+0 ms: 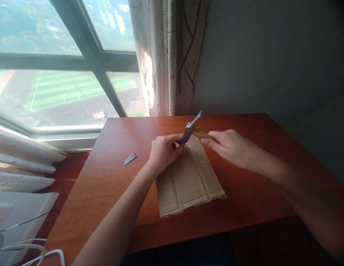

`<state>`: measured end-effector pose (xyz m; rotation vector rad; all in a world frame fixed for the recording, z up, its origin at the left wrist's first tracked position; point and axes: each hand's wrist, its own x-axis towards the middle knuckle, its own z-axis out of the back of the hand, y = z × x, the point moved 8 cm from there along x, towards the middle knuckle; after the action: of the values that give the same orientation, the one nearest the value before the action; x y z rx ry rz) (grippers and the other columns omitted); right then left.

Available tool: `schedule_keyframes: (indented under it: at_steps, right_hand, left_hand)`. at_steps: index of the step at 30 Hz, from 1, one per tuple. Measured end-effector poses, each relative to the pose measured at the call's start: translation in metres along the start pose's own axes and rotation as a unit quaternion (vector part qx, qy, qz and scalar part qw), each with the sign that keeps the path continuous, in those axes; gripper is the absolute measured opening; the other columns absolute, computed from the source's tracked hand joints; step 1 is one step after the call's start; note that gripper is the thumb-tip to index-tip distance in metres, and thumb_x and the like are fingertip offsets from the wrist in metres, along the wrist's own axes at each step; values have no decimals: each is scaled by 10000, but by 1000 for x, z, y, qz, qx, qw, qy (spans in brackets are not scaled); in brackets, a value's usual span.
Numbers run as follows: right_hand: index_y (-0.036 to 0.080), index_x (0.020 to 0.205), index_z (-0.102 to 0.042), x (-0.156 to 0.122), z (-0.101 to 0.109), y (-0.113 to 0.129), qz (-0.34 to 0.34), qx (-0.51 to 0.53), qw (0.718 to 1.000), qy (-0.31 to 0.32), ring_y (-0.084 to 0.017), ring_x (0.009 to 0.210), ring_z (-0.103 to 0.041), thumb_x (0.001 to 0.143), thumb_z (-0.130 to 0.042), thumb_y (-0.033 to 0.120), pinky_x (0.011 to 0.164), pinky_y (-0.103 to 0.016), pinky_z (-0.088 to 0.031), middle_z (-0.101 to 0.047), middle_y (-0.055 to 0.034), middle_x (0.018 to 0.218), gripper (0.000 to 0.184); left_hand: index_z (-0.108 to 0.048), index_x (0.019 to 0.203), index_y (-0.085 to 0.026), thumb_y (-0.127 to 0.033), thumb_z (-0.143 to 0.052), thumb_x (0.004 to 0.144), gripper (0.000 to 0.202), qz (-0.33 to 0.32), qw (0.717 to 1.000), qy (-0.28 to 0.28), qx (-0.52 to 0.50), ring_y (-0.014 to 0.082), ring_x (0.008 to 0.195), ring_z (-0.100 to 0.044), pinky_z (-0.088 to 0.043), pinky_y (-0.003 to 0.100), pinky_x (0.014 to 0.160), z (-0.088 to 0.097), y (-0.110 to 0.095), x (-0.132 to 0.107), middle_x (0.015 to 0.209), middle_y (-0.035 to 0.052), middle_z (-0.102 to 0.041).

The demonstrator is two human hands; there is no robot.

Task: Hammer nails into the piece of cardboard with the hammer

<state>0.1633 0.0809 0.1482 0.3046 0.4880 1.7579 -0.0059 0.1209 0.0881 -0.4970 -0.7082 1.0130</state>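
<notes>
A grey-framed window (95, 64) fills the upper left, with a striped green sports field visible through the glass, and a patterned curtain (163, 55) hangs between it and the dim wall (257, 55). Below them spreads the reddish-brown wooden tabletop (105, 207), on which a creased, rough-edged sheet of corrugated cardboard (185, 188) lies flat near the middle. Over the right side of the tabletop, the right hand (227, 146) has its fingers closed around the wooden handle of a hammer (190, 131), thumb along the grip. The left hand (162, 151) is over the far left part of the cardboard, its fingers curled with the tips drawn close together; whether they pinch anything cannot be told, since the hammer's head hides them in part. That metal head tilts, its lower end just beside the left fingertips and its thinner end pointing up and away to the right. Smallest are the slim grey nails (130, 159), lined up side by side on the tabletop left of the cardboard, apart from both hands.
</notes>
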Motion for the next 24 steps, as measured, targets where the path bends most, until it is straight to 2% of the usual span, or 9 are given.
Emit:
schedule_keyframes:
  at_steps: [5,11,16,20,24]
  right_hand:
    - [212,628,-388,-2,4,1,6,14,999,-31,-110,498,-384,968,-402,603,526,-302,-247,-467,23,559,518]
    - [209,647,-447,2,-6,-6,7,10,1000,2,-123,523,-424,957,-421,602,522,-297,-260,-493,11,581,502]
    - [211,629,-395,2,4,-6,13,25,999,-25,-113,513,-389,961,-404,618,525,-298,-250,-471,21,564,526]
    - [212,626,-404,0,2,-6,10,31,999,-23,-115,511,-389,953,-402,639,520,-301,-248,-466,20,562,538]
    - [212,630,-409,-1,-1,-11,-3,37,999,-22,-112,505,-388,948,-399,654,515,-303,-244,-463,24,558,545]
  left_hand:
    - [-745,846,-250,-246,-643,806,110,5,1000,-3,-2,134,662,-645,-470,241,628,0,1,-1,781,-21,-754]
    - [-743,847,-247,-241,-631,813,118,-1,1000,16,14,145,668,-649,-477,248,633,-2,0,-1,774,-11,-745]
    - [-736,859,-251,-244,-631,825,111,-3,1000,25,14,146,686,-652,-478,254,660,-4,1,0,791,-18,-746]
    - [-714,865,-245,-225,-617,845,101,-20,999,40,29,140,680,-645,-466,257,651,-1,-6,-2,806,-23,-743]
    - [-698,956,-247,-269,-645,846,124,-43,993,39,107,203,838,-663,-493,321,733,7,-15,-6,962,26,-738]
